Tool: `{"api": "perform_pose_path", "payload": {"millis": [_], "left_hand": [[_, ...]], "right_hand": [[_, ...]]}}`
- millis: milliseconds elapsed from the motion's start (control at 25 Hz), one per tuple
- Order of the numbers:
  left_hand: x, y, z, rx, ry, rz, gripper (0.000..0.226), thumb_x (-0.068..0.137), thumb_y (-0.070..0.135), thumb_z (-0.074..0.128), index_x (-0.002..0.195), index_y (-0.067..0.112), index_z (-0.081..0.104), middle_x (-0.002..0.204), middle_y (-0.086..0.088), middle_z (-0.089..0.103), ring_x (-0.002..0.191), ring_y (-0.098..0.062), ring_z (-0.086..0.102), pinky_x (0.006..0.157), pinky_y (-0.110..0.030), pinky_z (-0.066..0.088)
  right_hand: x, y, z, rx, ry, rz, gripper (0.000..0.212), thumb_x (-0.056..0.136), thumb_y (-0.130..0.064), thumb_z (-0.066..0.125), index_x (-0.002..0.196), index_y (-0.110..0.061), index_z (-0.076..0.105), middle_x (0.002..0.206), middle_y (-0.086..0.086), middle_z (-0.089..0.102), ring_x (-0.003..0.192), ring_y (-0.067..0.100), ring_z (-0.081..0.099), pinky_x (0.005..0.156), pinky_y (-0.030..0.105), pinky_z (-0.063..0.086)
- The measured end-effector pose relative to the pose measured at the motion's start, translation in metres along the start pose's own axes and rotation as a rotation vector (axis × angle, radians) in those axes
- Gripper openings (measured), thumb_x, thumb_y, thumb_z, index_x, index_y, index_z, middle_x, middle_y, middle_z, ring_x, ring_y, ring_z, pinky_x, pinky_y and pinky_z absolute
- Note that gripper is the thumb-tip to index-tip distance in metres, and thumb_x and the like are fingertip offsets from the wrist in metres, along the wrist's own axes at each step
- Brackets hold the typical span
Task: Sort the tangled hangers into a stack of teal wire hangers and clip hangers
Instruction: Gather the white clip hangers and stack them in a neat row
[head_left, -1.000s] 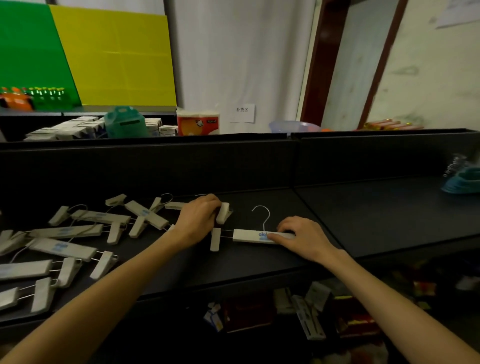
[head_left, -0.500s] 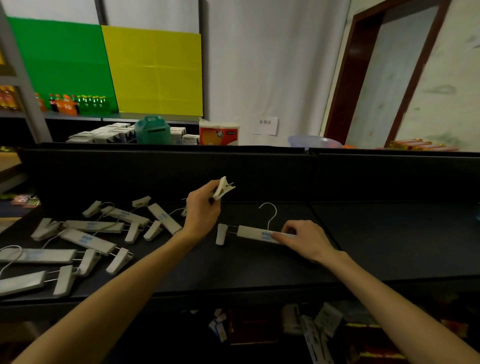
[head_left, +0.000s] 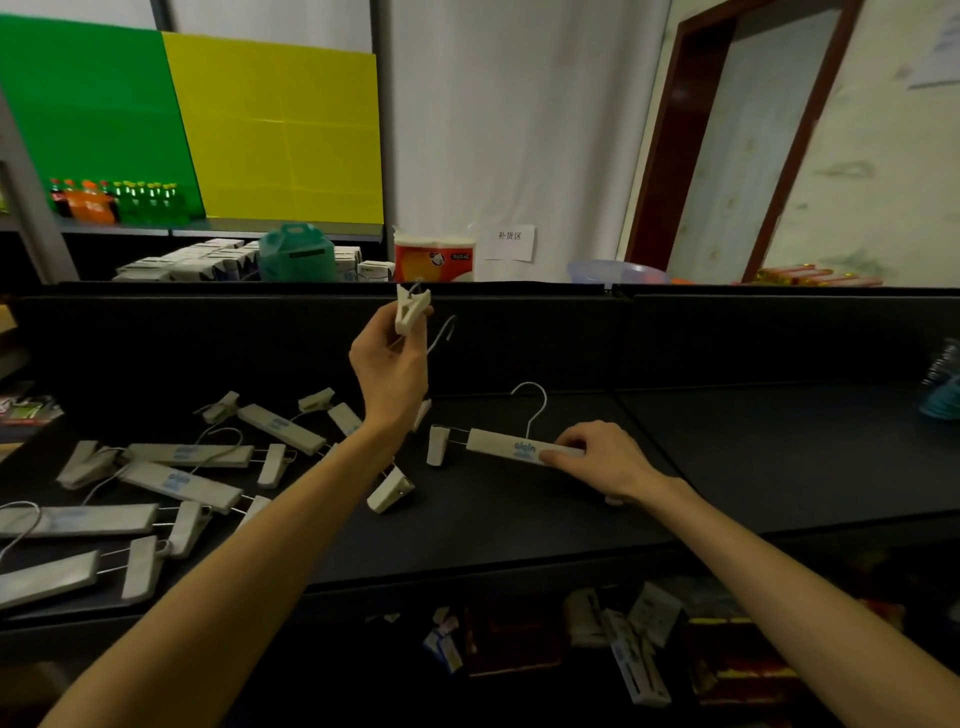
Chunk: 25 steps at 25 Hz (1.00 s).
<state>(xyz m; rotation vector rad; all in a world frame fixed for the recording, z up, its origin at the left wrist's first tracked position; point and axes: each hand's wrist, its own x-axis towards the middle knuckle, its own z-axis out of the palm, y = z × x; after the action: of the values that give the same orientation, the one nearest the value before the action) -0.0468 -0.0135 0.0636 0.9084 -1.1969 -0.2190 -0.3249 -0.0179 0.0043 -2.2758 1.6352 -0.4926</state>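
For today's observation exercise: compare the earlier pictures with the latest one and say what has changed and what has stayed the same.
The left hand, which was down on the shelf gripping a clip hanger, has lifted it up clear of the pile; its other clip dangles below the forearm. The right hand stays pressing the separate hanger flat on the black shelf, and that hanger has not moved.

Two bare forearms (head_left: 218, 587), no sleeves or jewellery.

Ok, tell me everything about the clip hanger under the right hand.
The clip hanger lies flat on the dark shelf, apart from the pile. It has a white bar with blue lettering, a thin white wire hook pointing away, and a white clip on wire at its left end. The right hand rests its fingers on the bar's right end.
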Motion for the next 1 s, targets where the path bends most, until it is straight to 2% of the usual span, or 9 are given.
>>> {"api": "perform_pose_path", "payload": {"millis": [160,240,320,480,600,720,840,920,1000], "left_hand": [[0.009,-0.011,-0.005,-0.163,0.174,-0.339,0.016,0.096,0.020,0.066,0.111,0.019,0.068,0.103,0.009,0.066,0.097,-0.002,0.065,0.084,-0.022,0.052],[0.020,-0.023,-0.015,-0.206,0.216,-0.452,0.023,0.094,0.021,0.069,0.116,0.014,0.068,0.105,0.005,0.068,0.097,-0.003,0.065,0.083,-0.022,0.052],[0.032,-0.033,-0.028,-0.257,0.257,-0.567,0.028,0.091,0.020,0.072,0.117,0.012,0.067,0.105,0.002,0.069,0.098,-0.007,0.066,0.090,-0.028,0.055],[0.047,-0.048,-0.053,-0.476,0.466,-0.767,0.012,0.089,0.010,0.074,0.097,0.015,0.068,0.097,-0.001,0.068,0.093,-0.012,0.066,0.095,-0.037,0.056],[0.055,-0.063,-0.070,-0.738,0.556,-0.874,0.026,0.090,0.003,0.071,0.114,0.008,0.066,0.103,-0.004,0.069,0.101,-0.016,0.067,0.097,-0.043,0.055],[0.054,-0.075,-0.076,-0.849,0.491,-0.894,0.038,0.092,0.001,0.067,0.129,0.007,0.060,0.117,-0.009,0.069,0.111,-0.020,0.067,0.102,-0.047,0.052],[0.043,-0.067,-0.067,-0.808,0.326,-0.826,0.030,0.096,0.002,0.060,0.126,0.008,0.058,0.121,-0.010,0.070,0.113,-0.019,0.067,0.104,-0.043,0.051],[0.035,-0.053,-0.053,-0.582,0.142,-0.698,0.017,0.099,0.007,0.057,0.114,0.013,0.062,0.120,-0.007,0.071,0.114,-0.017,0.067,0.102,-0.040,0.051],[0.023,-0.037,-0.029,-0.275,-0.053,-0.495,0.015,0.100,0.013,0.055,0.109,0.016,0.066,0.118,-0.002,0.068,0.113,-0.012,0.064,0.100,-0.035,0.049]], "right_hand": [[0.002,-0.005,0.001,-0.018,-0.004,0.038,0.036,0.091,-0.056,0.062,0.113,-0.028,0.070,0.103,-0.009,0.065,0.088,0.005,0.060,0.072,0.027,0.050],[0.004,-0.008,0.001,-0.028,-0.014,0.063,0.036,0.091,-0.057,0.062,0.111,-0.029,0.070,0.103,-0.008,0.065,0.089,0.006,0.060,0.073,0.028,0.051],[0.004,-0.011,0.003,-0.026,-0.019,0.073,0.036,0.090,-0.059,0.061,0.109,-0.030,0.071,0.102,-0.009,0.065,0.089,0.007,0.060,0.076,0.029,0.053],[0.010,-0.023,0.016,0.038,-0.078,0.080,0.035,0.086,-0.062,0.064,0.104,-0.033,0.072,0.100,-0.012,0.066,0.090,0.006,0.063,0.082,0.032,0.057],[0.019,-0.040,0.027,0.033,-0.098,0.048,0.035,0.086,-0.062,0.064,0.105,-0.033,0.071,0.100,-0.013,0.066,0.090,0.005,0.062,0.082,0.031,0.056],[0.028,-0.056,0.035,0.026,-0.071,0.018,0.038,0.087,-0.062,0.062,0.109,-0.031,0.070,0.101,-0.013,0.065,0.089,0.003,0.061,0.081,0.030,0.056],[0.032,-0.058,0.039,0.022,-0.020,-0.002,0.039,0.087,-0.062,0.062,0.110,-0.031,0.070,0.097,-0.015,0.063,0.087,0.002,0.060,0.079,0.028,0.055],[0.029,-0.047,0.034,0.023,-0.026,-0.019,0.037,0.089,-0.059,0.063,0.113,-0.032,0.068,0.100,-0.016,0.062,0.089,0.001,0.060,0.078,0.024,0.054],[0.024,-0.024,0.022,0.020,-0.076,-0.017,0.036,0.091,-0.056,0.062,0.117,-0.032,0.067,0.108,-0.014,0.064,0.093,0.001,0.060,0.081,0.026,0.054]]}}
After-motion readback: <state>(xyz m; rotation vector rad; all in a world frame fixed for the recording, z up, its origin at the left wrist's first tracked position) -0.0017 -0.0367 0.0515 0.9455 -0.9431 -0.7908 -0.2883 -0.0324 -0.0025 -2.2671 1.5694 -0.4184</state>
